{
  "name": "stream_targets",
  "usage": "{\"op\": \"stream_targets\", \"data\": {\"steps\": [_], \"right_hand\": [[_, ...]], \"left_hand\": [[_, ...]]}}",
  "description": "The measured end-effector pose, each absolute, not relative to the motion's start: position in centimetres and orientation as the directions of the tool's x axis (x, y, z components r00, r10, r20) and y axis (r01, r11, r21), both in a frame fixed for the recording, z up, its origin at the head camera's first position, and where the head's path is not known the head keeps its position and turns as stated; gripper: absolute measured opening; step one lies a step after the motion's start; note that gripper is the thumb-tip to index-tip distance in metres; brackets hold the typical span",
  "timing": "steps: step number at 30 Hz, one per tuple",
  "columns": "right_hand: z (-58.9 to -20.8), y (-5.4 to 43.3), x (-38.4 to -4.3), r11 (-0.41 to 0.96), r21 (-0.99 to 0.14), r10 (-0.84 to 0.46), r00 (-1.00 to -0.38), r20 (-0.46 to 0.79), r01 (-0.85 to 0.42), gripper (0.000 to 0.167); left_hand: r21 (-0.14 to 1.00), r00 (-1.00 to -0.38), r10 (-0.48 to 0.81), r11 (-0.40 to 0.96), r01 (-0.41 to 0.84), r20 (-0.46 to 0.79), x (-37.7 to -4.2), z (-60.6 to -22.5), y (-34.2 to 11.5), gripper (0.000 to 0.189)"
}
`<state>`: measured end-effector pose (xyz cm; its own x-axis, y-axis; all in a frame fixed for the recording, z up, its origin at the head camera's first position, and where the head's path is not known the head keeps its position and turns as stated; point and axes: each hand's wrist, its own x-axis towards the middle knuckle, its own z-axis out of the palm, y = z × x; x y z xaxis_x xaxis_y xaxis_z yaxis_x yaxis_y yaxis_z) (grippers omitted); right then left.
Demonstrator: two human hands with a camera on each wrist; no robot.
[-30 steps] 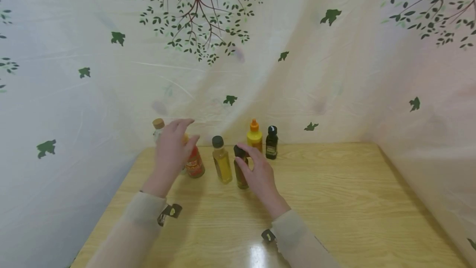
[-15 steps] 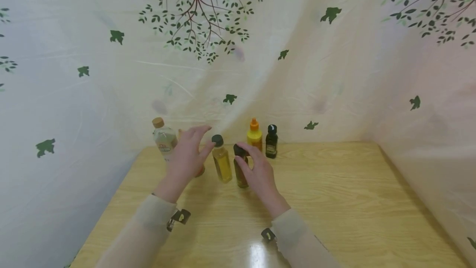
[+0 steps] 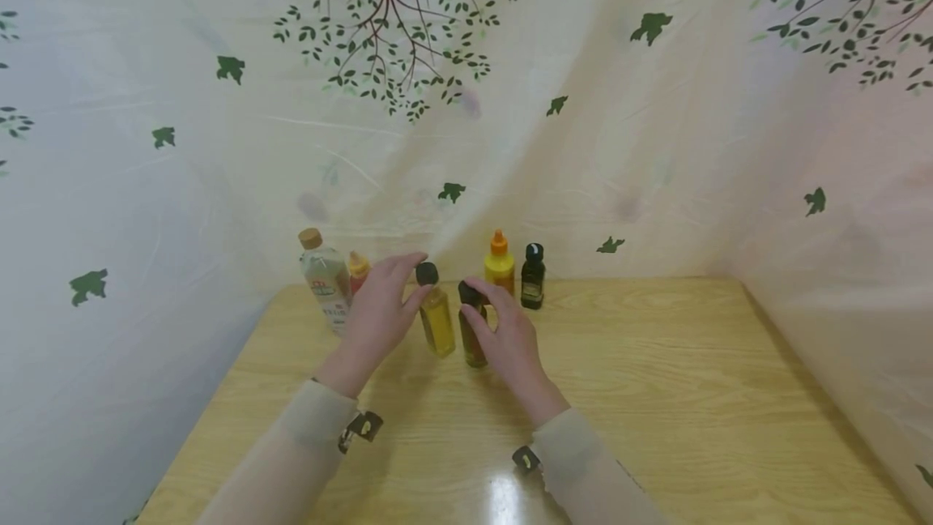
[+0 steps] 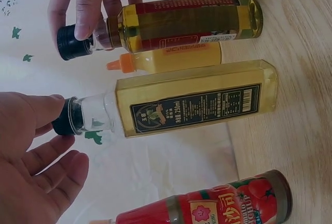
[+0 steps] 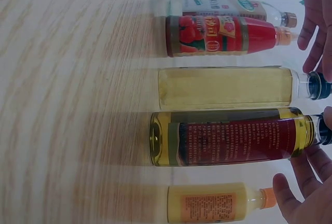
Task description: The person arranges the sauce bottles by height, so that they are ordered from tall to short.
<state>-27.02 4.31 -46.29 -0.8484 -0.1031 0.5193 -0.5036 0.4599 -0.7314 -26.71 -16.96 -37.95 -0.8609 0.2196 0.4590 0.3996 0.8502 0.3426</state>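
Observation:
My left hand (image 3: 375,318) pinches the black cap of a square glass bottle of pale yellow liquid (image 4: 192,102), thumb on one side and index finger on the other. Just to its right, my right hand (image 3: 513,343) holds the black-capped neck of a round oil bottle with a dark red label (image 4: 189,22). Both bottles stand upright on the table, side by side with a narrow gap. A red ketchup bottle (image 5: 223,36) is left of the square bottle, partly covered by my left hand in the head view.
A clear bottle with a brown cap (image 3: 324,278) stands at the left. Behind the right hand are a yellow squeeze bottle with an orange tip (image 3: 499,268) and a small dark bottle (image 3: 533,282). A patterned curtain (image 3: 656,144) rises behind the wooden table (image 3: 656,395).
My left hand has moved right, from over the ketchup bottle to the square bottle's cap, uncovering the clear bottle. The right hand has stayed on the oil bottle.

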Motion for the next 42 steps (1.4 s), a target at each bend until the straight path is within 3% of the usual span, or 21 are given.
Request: {"op": "stream_targets", "data": {"steps": [42], "right_hand": [[-46.32, 4.43, -26.72, 0.457, -0.71, -0.097, -0.823, 0.559, -0.536, 0.043]], "left_hand": [[0.329, -0.863, 0.199, 0.866, 0.377, 0.465, -27.34, -38.52, -16.38, 0.047]]}}
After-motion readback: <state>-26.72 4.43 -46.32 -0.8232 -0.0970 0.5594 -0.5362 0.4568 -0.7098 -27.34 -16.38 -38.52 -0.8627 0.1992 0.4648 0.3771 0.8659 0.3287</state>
